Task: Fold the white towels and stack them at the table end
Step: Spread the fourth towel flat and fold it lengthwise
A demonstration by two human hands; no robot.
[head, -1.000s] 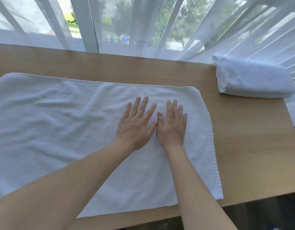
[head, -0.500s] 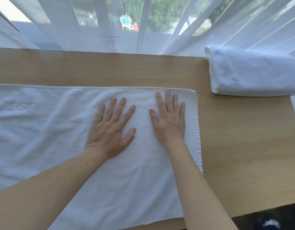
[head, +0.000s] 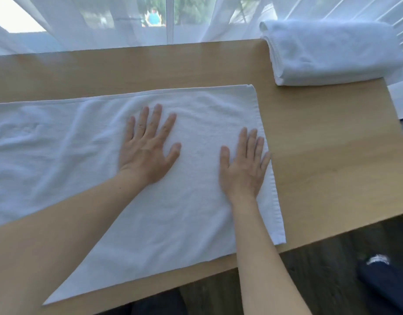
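While both hands press flat, fingers straight, the spread towel (head: 87,142) runs lengthwise leftward; right hand (head: 243,169) lies nearest its short edge, left hand (head: 148,151) inboard.

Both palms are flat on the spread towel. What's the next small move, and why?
Probably pinch the short edge beside the right hand and fold it leftward: the spread towel looks smooth there, and the left hand is flat on it mid-cloth.

Spread white towel (head: 196,214) lying flat and slightly wrinkled along the table (head: 332,173), right edge squared. Folded white towel (head: 332,55) resting at the far right end, well apart.
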